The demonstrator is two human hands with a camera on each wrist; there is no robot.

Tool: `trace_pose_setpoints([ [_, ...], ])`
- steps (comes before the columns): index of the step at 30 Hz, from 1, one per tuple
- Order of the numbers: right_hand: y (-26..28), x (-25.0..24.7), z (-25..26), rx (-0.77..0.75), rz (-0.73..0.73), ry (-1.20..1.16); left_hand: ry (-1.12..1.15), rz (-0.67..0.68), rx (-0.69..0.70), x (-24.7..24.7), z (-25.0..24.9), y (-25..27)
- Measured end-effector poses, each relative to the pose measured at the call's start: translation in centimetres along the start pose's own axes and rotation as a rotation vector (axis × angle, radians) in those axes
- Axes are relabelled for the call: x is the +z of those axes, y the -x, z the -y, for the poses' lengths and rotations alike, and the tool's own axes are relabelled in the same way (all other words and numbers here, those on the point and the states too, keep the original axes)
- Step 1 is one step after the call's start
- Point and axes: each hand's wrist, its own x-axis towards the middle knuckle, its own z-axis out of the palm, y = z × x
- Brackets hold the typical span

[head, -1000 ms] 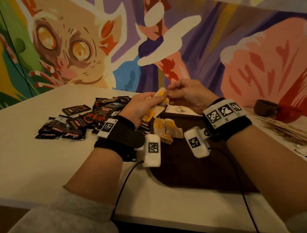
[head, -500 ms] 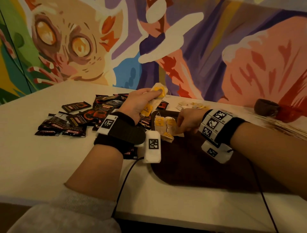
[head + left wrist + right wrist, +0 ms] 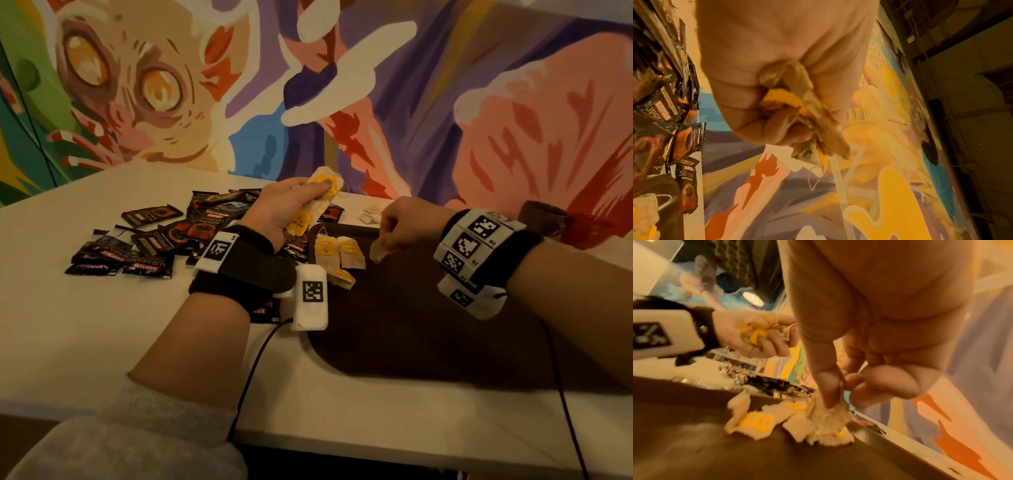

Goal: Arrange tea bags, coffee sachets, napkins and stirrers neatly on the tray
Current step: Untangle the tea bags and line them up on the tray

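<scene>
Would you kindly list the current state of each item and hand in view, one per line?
Left hand: raised, gripping a bunch of tea bags.
Right hand: over the tray, pinching one tea bag.
Tray: on the table, mostly bare.
Placed tea bags: lying flat in the tray's far left corner.
Coffee sachets: scattered on the table, left of the tray.
</scene>
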Motion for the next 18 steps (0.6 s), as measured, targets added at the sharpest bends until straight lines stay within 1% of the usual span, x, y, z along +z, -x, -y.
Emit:
trace_pose_setpoints([
  [2,0.2,0.7,-0.1,-0.020,0.184,0.076,-0.010,-0.004,0.005,0.1,0.0,0.1],
  [3,0.3,1.0,-0.2,-0.006,0.282,0.072,-0.013,-0.005,0.006,0.1,0.0,0.1],
  [4,0.3,1.1,-0.3,0.011,0.340,0.050,-0.013,-0.005,0.006,0.0,0.0,0.1],
  [5,0.3,1.0,-0.3,0.023,0.341,0.021,-0.008,-0.002,0.002,0.0,-0.1,0.2],
  [6,0.1,0.9,-0.4,0.030,0.297,0.000,0.002,0.003,-0.005,0.0,-0.1,0.2],
  [8,-0.3,0.5,-0.6,0.057,0.161,-0.014,0.013,0.006,-0.013,0.1,-0.2,0.3],
  [9,-0.5,0.4,-0.8,0.080,0.113,-0.008,0.008,0.005,-0.013,0.1,-0.2,0.4],
  [10,-0.6,0.4,-0.9,0.106,0.096,-0.001,0.001,0.005,-0.012,0.2,-0.2,0.5],
  [11,-0.7,0.6,-0.9,0.132,0.108,0.002,-0.002,0.005,-0.013,0.2,-0.3,0.5],
  [14,-1.0,1.8,-0.8,0.190,0.232,-0.004,-0.009,0.005,-0.018,0.2,-0.3,0.6],
  [16,-1.4,2.6,-0.6,0.194,0.286,0.013,-0.009,0.003,-0.023,0.2,-0.4,0.7],
  [18,-1.7,3.1,-0.3,0.184,0.305,0.034,0.003,0.005,-0.031,0.2,-0.4,0.8],
])
